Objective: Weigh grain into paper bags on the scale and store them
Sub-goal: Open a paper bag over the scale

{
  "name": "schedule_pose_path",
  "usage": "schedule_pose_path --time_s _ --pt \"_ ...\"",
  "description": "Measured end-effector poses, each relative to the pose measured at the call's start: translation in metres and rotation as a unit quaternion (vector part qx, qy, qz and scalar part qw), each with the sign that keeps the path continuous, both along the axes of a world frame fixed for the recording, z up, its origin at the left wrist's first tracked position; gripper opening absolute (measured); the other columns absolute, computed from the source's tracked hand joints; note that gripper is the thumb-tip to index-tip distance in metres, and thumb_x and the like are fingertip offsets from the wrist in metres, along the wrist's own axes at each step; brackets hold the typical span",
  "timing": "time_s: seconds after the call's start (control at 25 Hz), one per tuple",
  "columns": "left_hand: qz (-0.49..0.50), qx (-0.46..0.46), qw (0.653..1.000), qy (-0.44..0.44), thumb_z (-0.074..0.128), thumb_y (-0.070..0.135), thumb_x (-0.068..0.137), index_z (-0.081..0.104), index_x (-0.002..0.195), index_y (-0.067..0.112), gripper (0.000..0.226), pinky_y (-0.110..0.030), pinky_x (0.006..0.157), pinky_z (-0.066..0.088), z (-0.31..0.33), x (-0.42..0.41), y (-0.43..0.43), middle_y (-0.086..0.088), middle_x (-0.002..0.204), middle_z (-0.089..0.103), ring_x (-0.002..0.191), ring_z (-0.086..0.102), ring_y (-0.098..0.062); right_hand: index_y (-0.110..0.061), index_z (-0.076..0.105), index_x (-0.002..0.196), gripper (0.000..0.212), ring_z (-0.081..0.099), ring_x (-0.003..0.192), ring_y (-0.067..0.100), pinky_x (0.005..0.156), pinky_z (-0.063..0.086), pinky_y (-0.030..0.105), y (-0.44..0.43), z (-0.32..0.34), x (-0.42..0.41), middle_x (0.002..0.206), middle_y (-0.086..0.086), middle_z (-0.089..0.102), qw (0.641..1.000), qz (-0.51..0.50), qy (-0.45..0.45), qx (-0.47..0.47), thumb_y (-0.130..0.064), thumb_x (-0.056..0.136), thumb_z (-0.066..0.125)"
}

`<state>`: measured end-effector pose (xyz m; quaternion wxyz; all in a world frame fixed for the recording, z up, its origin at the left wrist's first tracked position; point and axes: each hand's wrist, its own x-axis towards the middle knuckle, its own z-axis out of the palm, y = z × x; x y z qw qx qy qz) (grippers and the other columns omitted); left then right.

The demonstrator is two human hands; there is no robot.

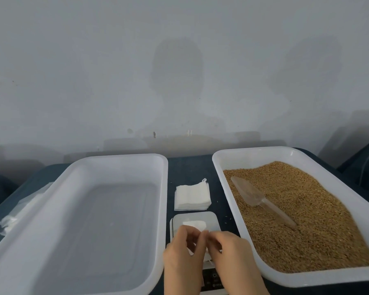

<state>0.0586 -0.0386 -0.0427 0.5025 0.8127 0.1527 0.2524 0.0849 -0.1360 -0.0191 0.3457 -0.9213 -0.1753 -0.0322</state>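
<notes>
Bag (194, 225) is held right over the scale (210, 218), low in the middle of the view, between the two trays. It is pinched by both hands. The left hand (182, 250) has its fingers curled on one side of the near edge and the right hand (228, 250) has its fingers curled on the other, with the fingertips almost meeting. The mouth looks as if it is being pulled apart, so the step is judged to be the opening of the bag for filling. Whether the bag sits on the platform or is held just above it cannot be told.

Now the relation that counts. The scoop (262, 201) is needed next, and it lies to the right of the hands, on the grain (317, 220) in the right tray (219, 160). Its long axis runs on a diagonal, with the bowl far and to the left and the handle near and to the right, so the handle end points toward the person. The right hand is clearly the nearer one. It is judged that the bag would be kept open by the left hand while the scoop is fetched by the right.

No filled bag is seen in the left tray (115, 158). A stack (192, 198) of spare bags lies on the desk (188, 169) just beyond the scale.
</notes>
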Motion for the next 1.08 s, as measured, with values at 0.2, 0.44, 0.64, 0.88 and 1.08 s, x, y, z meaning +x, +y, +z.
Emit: schedule_pose_path --time_s 0.2,0.44,0.64,0.88,1.08 --pt "-0.022 0.087 0.992 -0.089 0.077 0.025 0.074 0.055 0.066 0.029 0.024 -0.004 0.068 0.043 0.007 -0.005 -0.001 0.019 0.06 0.057 0.073 0.057 -0.005 -0.022 0.067 0.1 0.024 0.044 0.075 0.0 0.065 0.032 0.002 -0.003 0.009 0.007 0.094 -0.009 0.046 1.0 -0.016 -0.019 -0.006 -0.01 0.095 0.047" --pt "0.0 -0.169 0.986 -0.017 0.05 0.026 0.096 0.047 0.118 0.029 0.023 -0.018 0.093 0.042 -0.004 -0.003 -0.012 0.012 0.117 0.052 0.112 0.05 -0.006 -0.025 0.066 0.074 0.016 0.053 0.069 -0.003 0.06 0.041 0.008 -0.032 0.032 0.014 0.078 -0.013 0.06 0.999 -0.03 0.025 0.021 -0.016 0.086 0.062" --pt "-0.051 -0.358 0.931 0.048 0.059 0.017 0.092 0.057 0.113 0.021 0.021 -0.025 0.072 0.054 -0.01 0.004 -0.003 0.005 0.085 0.072 0.085 0.066 -0.011 -0.023 0.074 0.083 0.007 0.065 0.074 0.003 0.068 0.054 0.02 -0.058 0.044 0.022 0.084 -0.012 0.07 0.991 -0.005 0.123 0.048 -0.023 0.086 0.067" --pt "-0.011 -0.05 0.997 -0.049 0.087 0.023 0.063 0.043 0.118 0.045 0.073 -0.027 0.094 0.045 -0.018 0.004 -0.008 0.022 0.12 0.058 0.11 0.055 -0.008 -0.025 0.072 0.083 0.009 0.06 0.063 -0.002 0.05 0.043 0.008 -0.052 0.042 0.026 0.074 -0.014 0.067 0.991 -0.024 0.133 0.01 -0.023 0.087 0.064" --pt "-0.06 0.367 0.918 -0.135 0.079 0.061 0.051 0.041 0.132 0.02 0.098 -0.034 0.109 0.027 -0.02 0.017 -0.005 0.004 0.133 0.054 0.129 0.043 -0.016 -0.02 0.071 0.087 0.021 0.059 0.067 0.003 0.052 0.044 0.011 -0.025 0.039 0.023 0.08 -0.007 0.063 0.99 0.016 0.124 -0.072 -0.019 0.091 0.051"
